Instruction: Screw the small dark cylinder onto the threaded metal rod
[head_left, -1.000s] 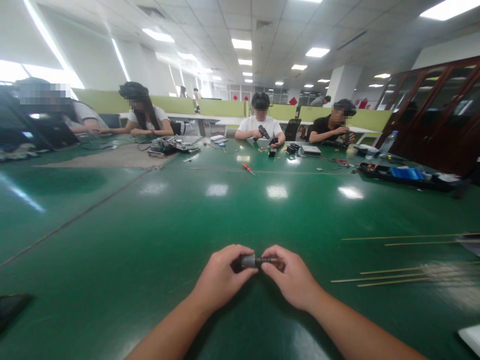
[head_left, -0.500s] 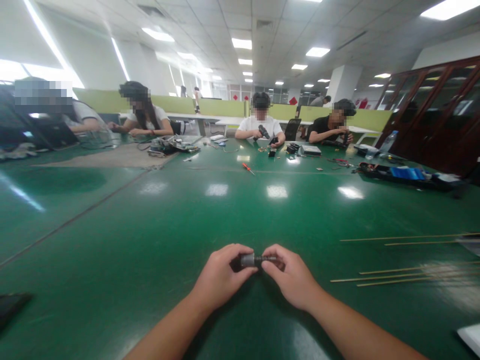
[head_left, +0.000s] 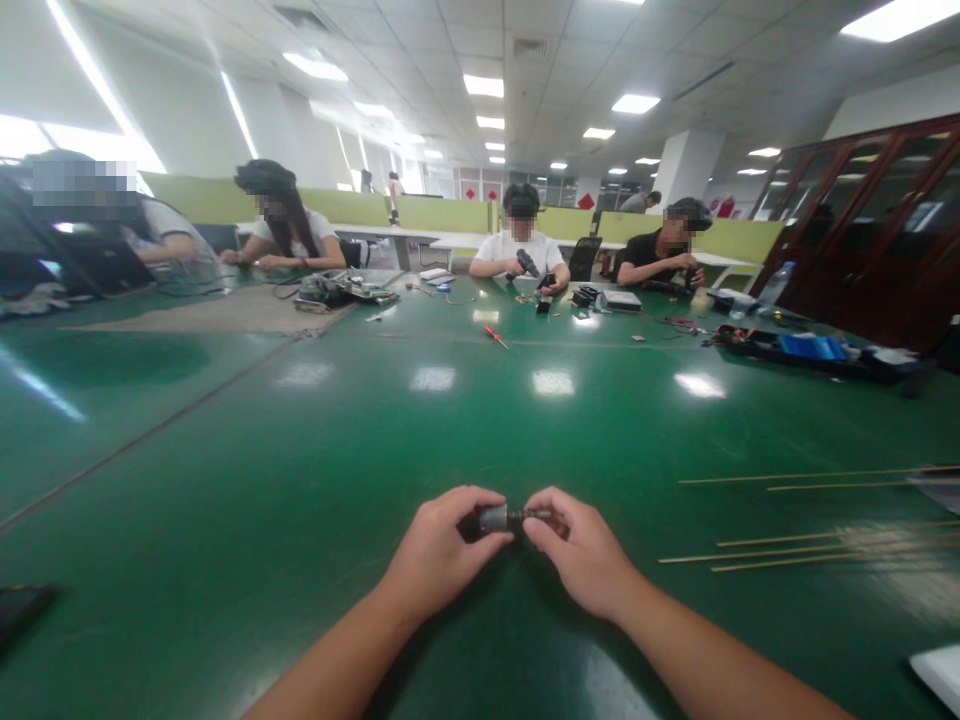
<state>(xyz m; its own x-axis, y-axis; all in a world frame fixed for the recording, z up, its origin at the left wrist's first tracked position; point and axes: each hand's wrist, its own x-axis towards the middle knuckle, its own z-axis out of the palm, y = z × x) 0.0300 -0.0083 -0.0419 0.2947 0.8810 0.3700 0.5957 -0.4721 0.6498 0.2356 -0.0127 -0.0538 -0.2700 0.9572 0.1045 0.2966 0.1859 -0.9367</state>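
**Both hands hold steady on the small part**

Hardly anything differs from a second ago. The left hand (head_left: 439,555) and right hand (head_left: 581,550) stay where they were, knuckles close together just above the green table (head_left: 300,450), and the small metal part (head_left: 496,518) remains between them. The only shift is a slight rise of the whole view, which looks like head movement. I judge that the work on the part continues in the same grip, with no visible progress and no sign of a slip.

The left fingers (head_left: 472,497) are curled almost closed, forefinger over the top and thumb beneath, pinching the grey, thicker end of the part. The right fingers (head_left: 559,498) are closed just as tightly on the darker, thinner end, which points toward the right palm. The part lies level, spanning the narrow gap between the two sets of fingertips. Whether it touches the table is hidden by the hands.

To the right of the right fingers, well apart, several thin sticks (head_left: 787,555) lie flat. Far beyond the fingertips a red screwdriver (head_left: 495,337) lies on the table, and other people work on the opposite side.
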